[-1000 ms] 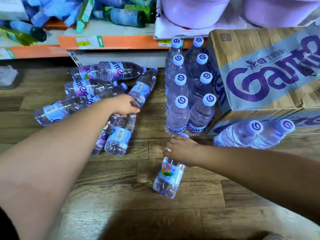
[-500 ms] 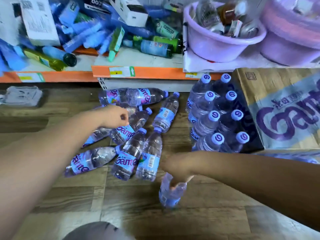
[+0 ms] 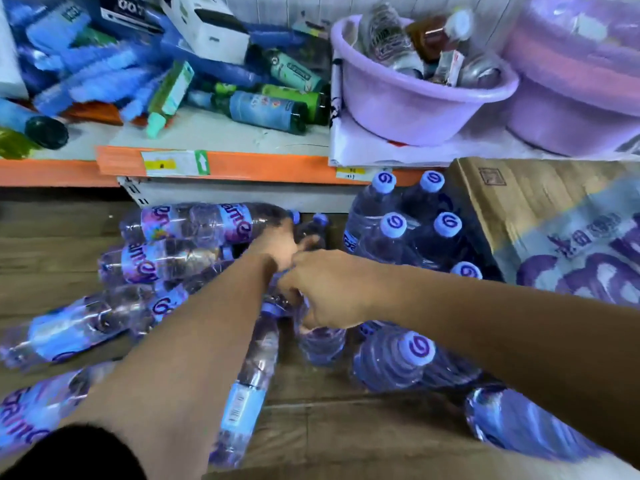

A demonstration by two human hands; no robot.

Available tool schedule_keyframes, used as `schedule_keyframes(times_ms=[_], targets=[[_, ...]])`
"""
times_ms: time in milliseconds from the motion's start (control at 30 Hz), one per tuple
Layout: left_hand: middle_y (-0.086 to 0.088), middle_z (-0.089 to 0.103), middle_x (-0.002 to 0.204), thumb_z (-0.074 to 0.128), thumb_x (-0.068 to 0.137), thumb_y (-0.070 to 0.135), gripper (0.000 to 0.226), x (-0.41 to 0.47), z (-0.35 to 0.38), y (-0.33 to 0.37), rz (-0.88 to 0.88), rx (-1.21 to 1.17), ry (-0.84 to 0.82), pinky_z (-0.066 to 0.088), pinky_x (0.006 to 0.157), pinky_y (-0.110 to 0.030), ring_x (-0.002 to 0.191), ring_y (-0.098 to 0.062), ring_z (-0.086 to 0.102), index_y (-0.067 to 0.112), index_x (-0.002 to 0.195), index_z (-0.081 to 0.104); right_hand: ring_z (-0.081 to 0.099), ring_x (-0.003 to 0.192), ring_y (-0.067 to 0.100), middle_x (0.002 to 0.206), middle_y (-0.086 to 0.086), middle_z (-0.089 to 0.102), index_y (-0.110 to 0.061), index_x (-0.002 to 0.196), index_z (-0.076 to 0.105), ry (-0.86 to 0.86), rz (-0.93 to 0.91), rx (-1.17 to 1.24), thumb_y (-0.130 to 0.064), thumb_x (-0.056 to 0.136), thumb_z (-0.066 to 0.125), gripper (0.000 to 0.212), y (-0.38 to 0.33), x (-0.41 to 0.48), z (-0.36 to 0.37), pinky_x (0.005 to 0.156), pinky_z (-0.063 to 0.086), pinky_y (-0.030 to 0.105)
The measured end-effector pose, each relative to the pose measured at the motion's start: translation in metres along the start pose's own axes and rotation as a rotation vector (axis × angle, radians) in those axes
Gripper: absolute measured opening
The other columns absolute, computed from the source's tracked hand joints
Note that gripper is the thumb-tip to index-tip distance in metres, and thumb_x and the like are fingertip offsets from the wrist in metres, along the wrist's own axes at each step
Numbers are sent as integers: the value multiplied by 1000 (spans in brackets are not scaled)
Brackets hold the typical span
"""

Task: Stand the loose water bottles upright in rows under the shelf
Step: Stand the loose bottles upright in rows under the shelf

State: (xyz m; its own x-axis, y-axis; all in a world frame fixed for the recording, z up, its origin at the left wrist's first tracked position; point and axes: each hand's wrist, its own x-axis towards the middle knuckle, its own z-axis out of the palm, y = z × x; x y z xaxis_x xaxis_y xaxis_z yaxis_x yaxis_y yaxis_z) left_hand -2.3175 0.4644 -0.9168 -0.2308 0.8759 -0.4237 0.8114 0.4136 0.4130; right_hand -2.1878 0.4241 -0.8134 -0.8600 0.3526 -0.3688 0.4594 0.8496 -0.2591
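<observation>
Clear water bottles with lilac caps stand upright in rows [image 3: 394,226] under the orange shelf edge [image 3: 263,166]. Several loose bottles [image 3: 204,221] lie on the wooden floor at the left, and one [image 3: 247,393] points toward me. My right hand [image 3: 329,289] grips the top of an upright bottle [image 3: 322,344] in front of the rows. Just behind it, my left hand [image 3: 282,247] reaches over a lying bottle [image 3: 318,221] with fingers curled. My right hand partly hides that grip.
A brown carton [image 3: 540,216] with purple lettering sits right of the rows. Another bottle [image 3: 519,424] lies at the lower right. Two purple basins [image 3: 415,109] and scattered bottles and boxes [image 3: 263,109] fill the shelf above.
The view has moved closer to the shelf. My right hand brought its bottle from the floor up to the rows and stood it upright. My left hand moved right to the bottle beside the rows.
</observation>
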Motion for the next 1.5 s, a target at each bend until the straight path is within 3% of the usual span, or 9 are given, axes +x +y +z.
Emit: schedule_keyframes(times_ms=[167,300,433,567,700,833,1033,1200,1500], targets=[[-16,55,129,45,96,20,44,8,24,12,-100,-116,-29,40,94,-34,118,-28,53,10,139,38,39,79,16,86,-4,39,-13,107,60,44,111,129,-26,83,68,29,10,-15,4,62,32,26],[-20,49,134,59,68,40,79,4,0,21,24,-72,-137,43,95,-35,122,-33,51,27,141,30,42,76,18,87,-3,37,-16,105,60,30,197,235,-27,81,71,29,18,-20,4,53,30,21],[-12,59,117,74,59,38,72,-3,-11,12,60,-243,59,46,89,-32,109,-29,57,12,120,45,43,86,16,97,0,47,-12,105,61,52,270,247,-25,83,68,27,23,-16,-5,70,38,26],[0,59,95,79,64,32,62,-14,-18,-8,71,-422,307,39,73,-27,86,-22,56,12,112,45,50,83,19,92,0,51,-17,82,52,123,356,256,-18,80,66,15,25,-1,-13,59,38,26],[-4,68,106,77,69,40,55,-26,-34,-24,93,-371,295,51,87,-36,100,-25,63,23,116,52,52,85,21,85,-1,53,-17,85,55,248,423,251,-16,80,64,10,33,15,-25,62,43,26],[-18,61,81,67,77,40,25,-39,-61,-29,78,-119,434,45,69,-32,88,-35,62,18,71,58,51,87,16,96,-1,54,-17,98,69,370,491,288,-18,82,67,15,45,27,-44,66,42,23],[-10,46,92,68,79,45,37,-54,-94,-27,170,293,240,41,78,-31,88,-28,51,10,90,63,53,82,17,95,6,61,-14,106,70,372,592,353,-11,81,65,26,60,44,-49,48,39,20],[-11,50,104,55,92,31,22,-78,-77,-14,310,340,188,45,88,-35,100,-34,56,16,107,59,53,84,22,116,13,64,-11,107,70,350,615,222,-7,83,55,29,75,49,-48,66,42,24],[-18,46,125,47,96,15,38,-70,-77,11,558,705,232,41,101,-43,120,-33,44,1,131,45,55,105,26,125,14,56,-9,119,62,347,553,134,-8,88,52,32,78,53,-49,78,45,26]])
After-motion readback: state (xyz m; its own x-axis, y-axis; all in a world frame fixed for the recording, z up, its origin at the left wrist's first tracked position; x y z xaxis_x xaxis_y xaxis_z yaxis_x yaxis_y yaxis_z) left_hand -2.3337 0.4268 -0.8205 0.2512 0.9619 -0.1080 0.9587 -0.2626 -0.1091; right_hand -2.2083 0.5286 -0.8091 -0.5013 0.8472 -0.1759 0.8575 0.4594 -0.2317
